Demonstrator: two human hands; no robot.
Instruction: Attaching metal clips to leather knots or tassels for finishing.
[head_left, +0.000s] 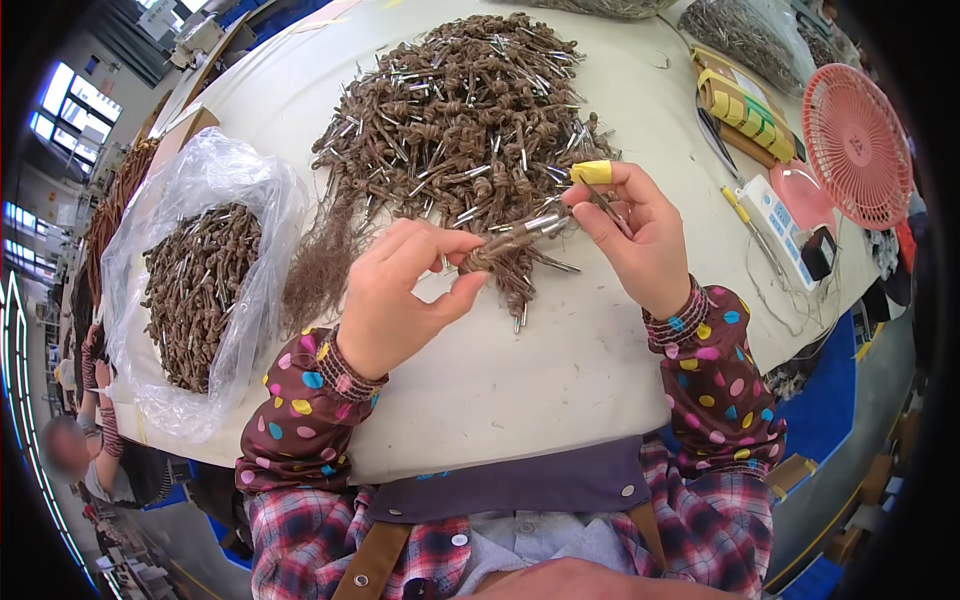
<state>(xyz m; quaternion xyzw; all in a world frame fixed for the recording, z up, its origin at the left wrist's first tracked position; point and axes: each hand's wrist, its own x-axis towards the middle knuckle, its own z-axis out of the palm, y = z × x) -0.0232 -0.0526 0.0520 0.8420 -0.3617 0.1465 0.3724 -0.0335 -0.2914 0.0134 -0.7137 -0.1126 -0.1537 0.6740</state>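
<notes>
My left hand (pixel 405 290) pinches a knotted brown cord (pixel 485 258) with shiny metal tips between thumb and fingertips. The tips point right, toward my other hand. My right hand (pixel 645 240) is closed on a small pair of dark metal thread snips (pixel 606 205), partly hidden by the fingers. Yellow tape (pixel 591 172) wraps its index fingertip. Just beyond both hands rises a large heap of brown knotted cords (pixel 450 120) with metal tips. A wad of loose brown threads (pixel 325 270) lies beside my left hand.
An open clear plastic bag (pixel 275 210) of similar cords stands at left on the white table (pixel 520 410). At right are a pink fan (pixel 857 145), a white power strip (pixel 778 228), a yellow-taped bundle (pixel 740 110) and another filled bag (pixel 745 40). A person (pixel 100 455) sits far left.
</notes>
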